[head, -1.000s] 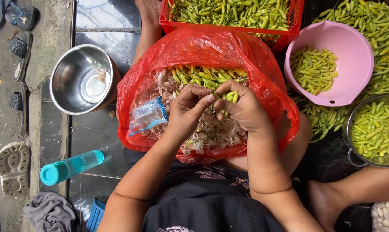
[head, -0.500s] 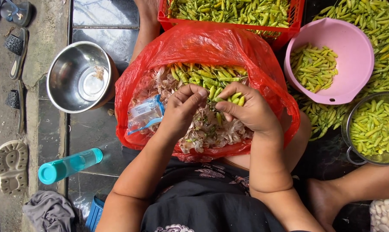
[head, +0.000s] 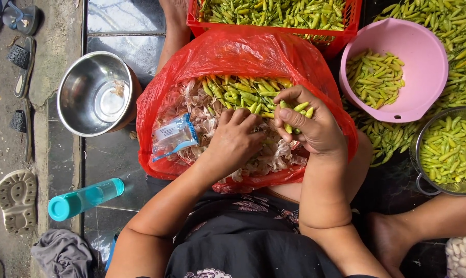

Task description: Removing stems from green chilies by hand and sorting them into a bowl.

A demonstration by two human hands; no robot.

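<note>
Nearest, on the lap: a red plastic bag (head: 228, 56), open, holding green chilies (head: 238, 92) over papery garlic skins (head: 274, 154) and a small clear packet (head: 172, 135). Left hand (head: 238, 141) palm-down among the skins, fingers curled. Right hand (head: 313, 126) closed around a few chilies (head: 300, 108). Beyond: steel bowl (head: 96, 92), teal bottle (head: 83, 198), pink bowl (head: 413, 103) of chilies, red crate (head: 192, 20) heaped with more.
</note>
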